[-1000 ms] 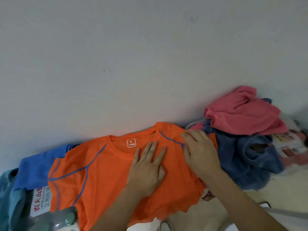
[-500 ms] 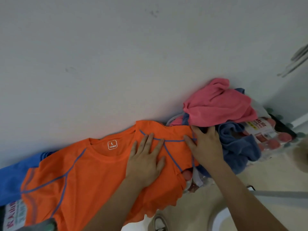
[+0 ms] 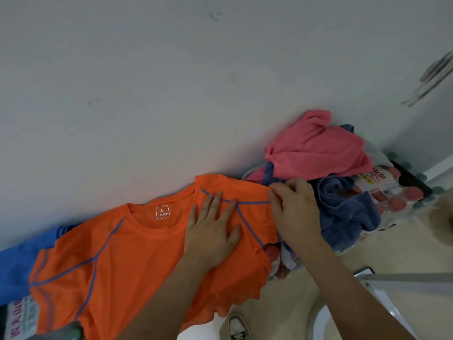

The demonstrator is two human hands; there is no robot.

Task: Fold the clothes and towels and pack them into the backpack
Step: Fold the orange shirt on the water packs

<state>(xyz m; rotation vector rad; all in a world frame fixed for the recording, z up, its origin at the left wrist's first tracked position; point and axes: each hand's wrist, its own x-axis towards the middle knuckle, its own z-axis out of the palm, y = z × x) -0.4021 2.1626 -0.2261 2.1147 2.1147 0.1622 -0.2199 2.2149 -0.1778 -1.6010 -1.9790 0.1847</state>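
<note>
Pale beige floor [image 3: 402, 253] runs up to a white wall [image 3: 171, 94]. The laundry rests on clear shrink-wrapped packs of red-capped bottles [image 3: 389, 192] that sit on the floor along the wall. Another wrapped pack with red printed characters [image 3: 22, 320] shows at far left.

Spread flat across the packs: orange short-sleeved T-shirt [image 3: 122, 266] with blue seam piping, collar toward the wall, hem hanging off the near edge. Bright blue garment [image 3: 17, 268] at left, partly under the shirt's sleeve.

At right, a crumpled slate-blue towel [image 3: 343, 212] lies on the packs, touching the shirt — a crumpled pink towel [image 3: 316, 153] is heaped on top of it.

Pale shoe [image 3: 236, 327] on the floor below the hem.
</note>
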